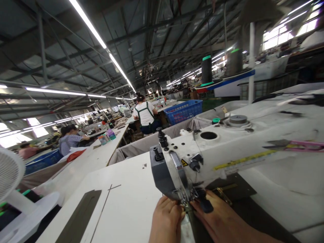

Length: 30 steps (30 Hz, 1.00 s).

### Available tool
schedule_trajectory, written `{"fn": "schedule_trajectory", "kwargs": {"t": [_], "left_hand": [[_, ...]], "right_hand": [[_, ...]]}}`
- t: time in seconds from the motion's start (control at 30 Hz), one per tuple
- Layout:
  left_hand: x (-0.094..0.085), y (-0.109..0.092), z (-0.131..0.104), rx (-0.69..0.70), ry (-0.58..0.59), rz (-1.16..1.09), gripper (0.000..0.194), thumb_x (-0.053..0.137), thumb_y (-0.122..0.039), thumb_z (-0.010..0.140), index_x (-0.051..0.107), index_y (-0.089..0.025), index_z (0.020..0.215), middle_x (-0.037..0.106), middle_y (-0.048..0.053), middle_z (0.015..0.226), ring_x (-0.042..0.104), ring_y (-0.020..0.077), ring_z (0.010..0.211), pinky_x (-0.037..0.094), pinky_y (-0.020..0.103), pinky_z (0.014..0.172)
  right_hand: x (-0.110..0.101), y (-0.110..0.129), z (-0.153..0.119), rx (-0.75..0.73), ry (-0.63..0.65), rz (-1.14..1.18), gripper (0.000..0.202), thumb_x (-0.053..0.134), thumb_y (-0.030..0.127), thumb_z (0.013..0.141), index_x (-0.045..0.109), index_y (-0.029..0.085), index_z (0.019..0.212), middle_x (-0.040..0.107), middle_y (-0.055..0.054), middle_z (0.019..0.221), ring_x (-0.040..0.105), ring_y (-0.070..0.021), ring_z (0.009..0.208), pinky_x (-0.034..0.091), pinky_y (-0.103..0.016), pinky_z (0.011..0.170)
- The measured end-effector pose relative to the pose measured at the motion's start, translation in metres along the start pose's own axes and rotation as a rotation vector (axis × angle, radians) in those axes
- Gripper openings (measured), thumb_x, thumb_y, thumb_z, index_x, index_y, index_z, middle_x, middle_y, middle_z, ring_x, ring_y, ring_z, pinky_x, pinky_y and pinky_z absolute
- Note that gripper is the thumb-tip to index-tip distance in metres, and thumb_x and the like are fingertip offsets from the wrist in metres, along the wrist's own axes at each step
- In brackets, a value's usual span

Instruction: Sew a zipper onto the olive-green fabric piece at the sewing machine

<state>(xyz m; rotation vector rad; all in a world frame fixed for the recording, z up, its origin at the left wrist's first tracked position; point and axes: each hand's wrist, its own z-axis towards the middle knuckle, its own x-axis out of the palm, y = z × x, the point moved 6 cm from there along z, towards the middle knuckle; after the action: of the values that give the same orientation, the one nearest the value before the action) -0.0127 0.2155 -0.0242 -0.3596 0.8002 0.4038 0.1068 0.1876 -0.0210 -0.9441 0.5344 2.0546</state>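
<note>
A white and grey sewing machine (pixel 174 168) stands before me, its presser foot low over a dark olive fabric strip (pixel 196 224). My left hand (pixel 165 216) is at the left of the foot, fingers curled and closed at the strip's edge; their tips are partly hidden. On the other side, my right hand (pixel 220 214) reaches under the machine's arm, its fingers closed along the strip close to the needle. Part of that hand is behind a black lever (pixel 206 204). A wider dark fabric piece (pixel 240 189) lies beneath the arm.
Dark fabric strips (pixel 79 216) lie on the white table (pixel 124 189) at left. A white fan (pixel 11 175) stands at the left edge. Pink-handled snips (pixel 303 145) and a yellow tape measure (pixel 245 159) are on the machine. Ahead are a blue crate (pixel 183 111) and a seated person (pixel 145 114).
</note>
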Motion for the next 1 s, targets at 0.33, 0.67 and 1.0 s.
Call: {"fn": "schedule_trajectory", "kwargs": {"t": [0.33,0.67,1.0], "left_hand": [[0.000,0.002,0.000,0.023,0.034,0.043,0.035,0.027,-0.027,0.097,0.051,-0.017,0.074,0.062,0.003,0.069,0.059,0.0176,0.061,0.048,0.032,0.064],[-0.001,0.001,-0.001,0.021,0.021,0.038,0.037,0.027,-0.029,0.098,0.051,-0.017,0.073,0.063,0.003,0.071,0.059,0.0175,0.062,0.049,0.034,0.066],[-0.002,-0.001,0.003,0.022,0.048,0.031,0.031,0.030,-0.025,0.097,0.053,-0.017,0.077,0.063,0.003,0.072,0.059,0.0177,0.062,0.048,0.033,0.064]], "right_hand": [[-0.008,0.001,0.002,0.010,-0.062,0.067,0.041,0.039,0.009,0.081,0.056,0.014,0.118,0.063,-0.012,0.108,0.060,-0.0192,0.094,0.046,-0.032,0.087],[-0.009,0.002,0.004,0.010,-0.027,0.074,0.036,0.039,0.009,0.081,0.059,0.012,0.111,0.064,-0.013,0.106,0.061,-0.0204,0.093,0.048,-0.033,0.085],[-0.030,-0.018,-0.005,0.261,-0.380,0.140,0.034,0.025,0.025,0.096,0.055,0.018,0.081,0.064,-0.007,0.074,0.063,-0.0162,0.068,0.050,-0.023,0.061]]}}
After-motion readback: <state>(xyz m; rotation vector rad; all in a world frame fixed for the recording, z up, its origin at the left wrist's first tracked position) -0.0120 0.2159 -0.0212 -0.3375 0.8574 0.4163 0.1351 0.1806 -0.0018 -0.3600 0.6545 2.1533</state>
